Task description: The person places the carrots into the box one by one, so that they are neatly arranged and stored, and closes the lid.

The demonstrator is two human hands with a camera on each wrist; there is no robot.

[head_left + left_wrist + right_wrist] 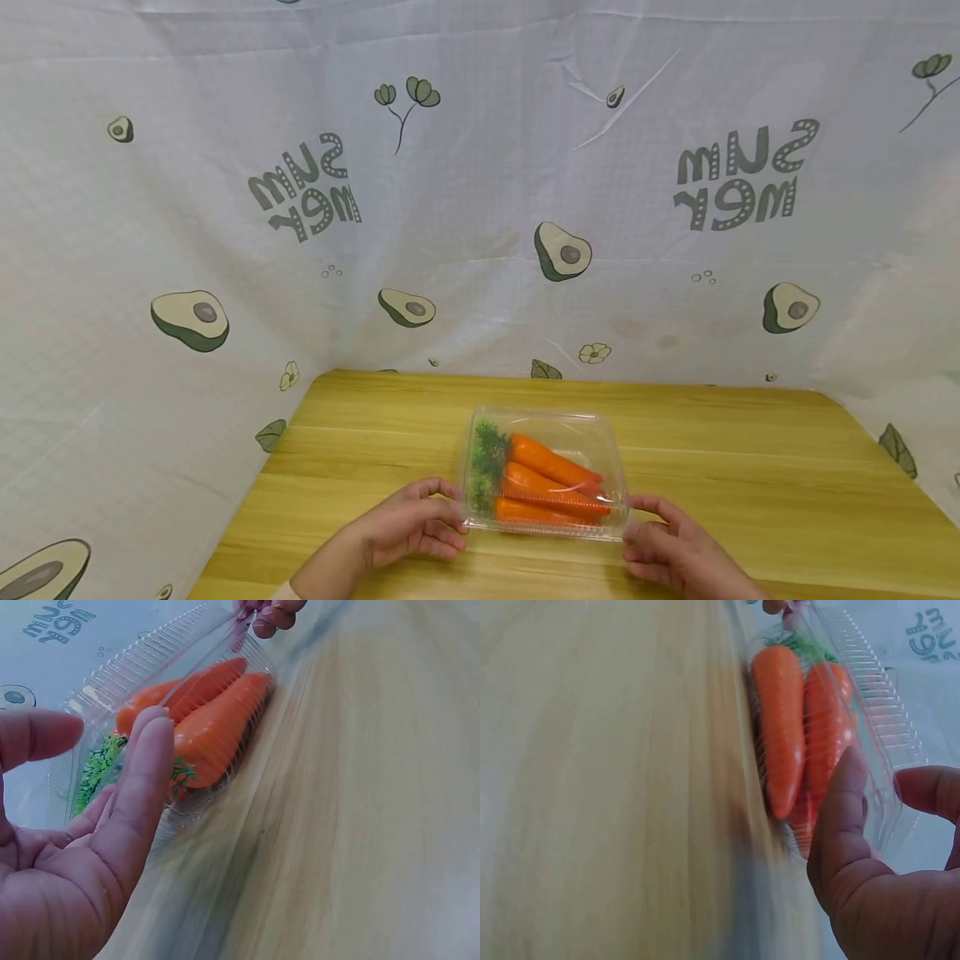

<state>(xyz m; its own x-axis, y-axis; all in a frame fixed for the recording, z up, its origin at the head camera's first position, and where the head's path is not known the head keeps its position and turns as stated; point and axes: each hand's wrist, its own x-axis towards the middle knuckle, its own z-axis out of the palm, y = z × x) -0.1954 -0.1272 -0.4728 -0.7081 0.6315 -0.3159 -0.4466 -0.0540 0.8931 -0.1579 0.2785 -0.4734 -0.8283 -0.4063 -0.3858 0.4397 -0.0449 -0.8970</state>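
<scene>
A clear plastic clamshell container (607, 433) stands on the wooden table, holding orange carrots (547, 487) with their leafy green tops (483, 467) toward its left side. My left hand (423, 521) grips the near left corner; in the left wrist view, its thumb (142, 772) overlaps the rim while another finger stands apart from it. At the near right corner, my right hand (675, 546) holds the edge between thumb and finger. The right wrist view shows one fingertip (907, 784) at the clear rim (885, 787), with the thumb in front of the plastic.
The wooden table (360, 417) extends around the container on every side. A pale curtain (465, 167) printed with avocados and flowers hangs behind the table and along both sides.
</scene>
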